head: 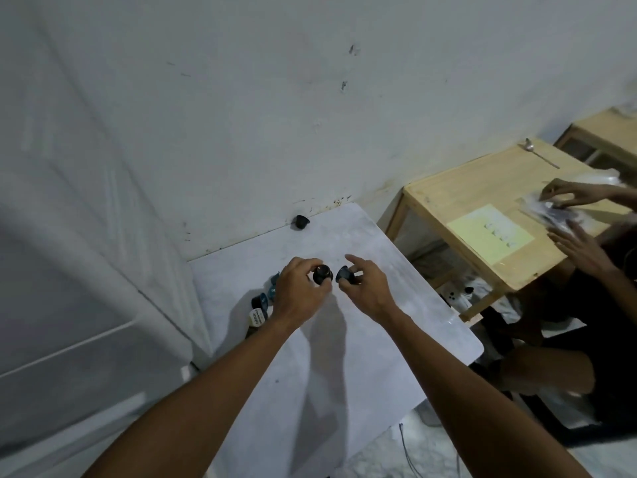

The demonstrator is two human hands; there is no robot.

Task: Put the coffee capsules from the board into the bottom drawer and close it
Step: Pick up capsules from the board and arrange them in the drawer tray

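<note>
A pale white board (344,357) stands against the wall. One dark capsule (302,221) sits alone at its far edge, touching the wall, and a cluster of dark and teal capsules (260,307) lies by its left edge.

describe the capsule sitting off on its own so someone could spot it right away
Find the white board against the wall. At its far edge, touching the wall, stands one dark capsule. It is alone and untouched, unlike those clustered by or held in the hands.

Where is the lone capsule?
In the head view, the lone capsule sits at the board's far edge by the wall, beyond both hands.
</note>
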